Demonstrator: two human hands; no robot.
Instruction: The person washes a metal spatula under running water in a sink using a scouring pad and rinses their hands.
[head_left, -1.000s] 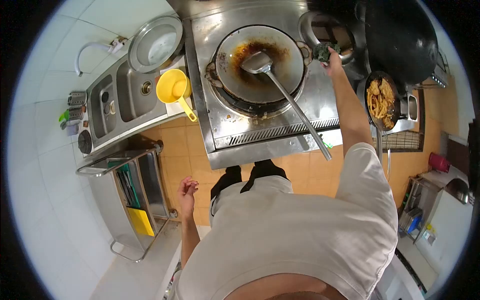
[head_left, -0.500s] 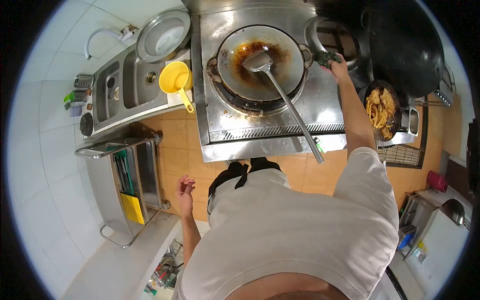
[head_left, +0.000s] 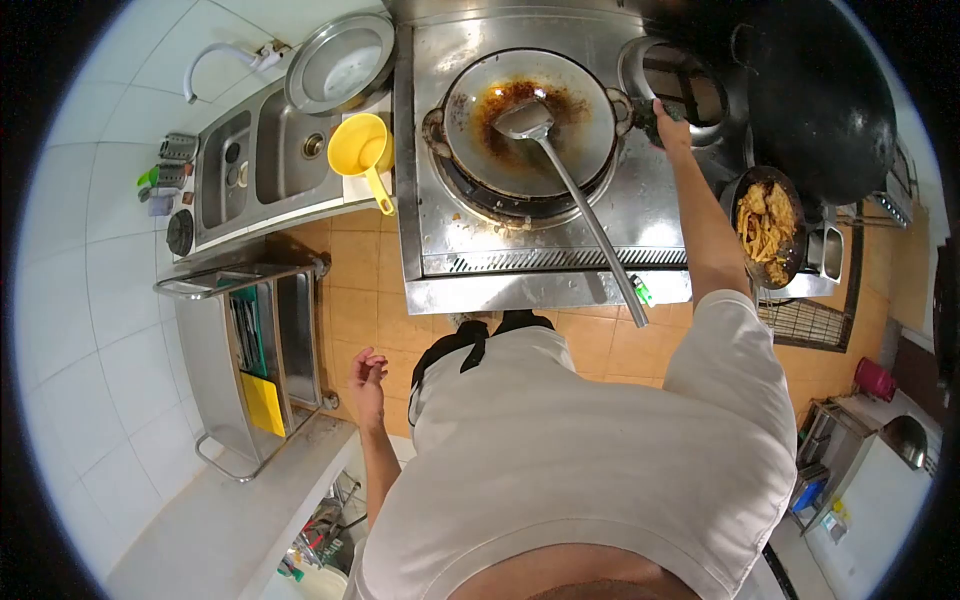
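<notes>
My right hand (head_left: 672, 132) grips a dark green scouring pad (head_left: 648, 122) on the steel stove top, between the wok's right handle and the neighbouring burner ring (head_left: 632, 68). The fingers partly cover the pad. To its left a wok (head_left: 468, 150) with brown, oily residue sits on a burner. A long-handled wok spatula (head_left: 578, 188) rests in the wok, its handle reaching past the stove's front edge. My left hand (head_left: 368, 382) hangs in the air beside my body, fingers loosely bent and a little apart, with nothing in it.
Left of the stove are a yellow dipper (head_left: 357, 146), a metal basin (head_left: 340, 65) and a double sink (head_left: 285, 155). At right a pan of fried food (head_left: 768, 225) stands near a large black wok (head_left: 820, 100). A metal trolley (head_left: 215, 350) stands at left.
My right hand has turned slightly and shifted with the scouring pad, near the burner ring. My left hand stays about where it was. The whole view has tilted slightly.
</notes>
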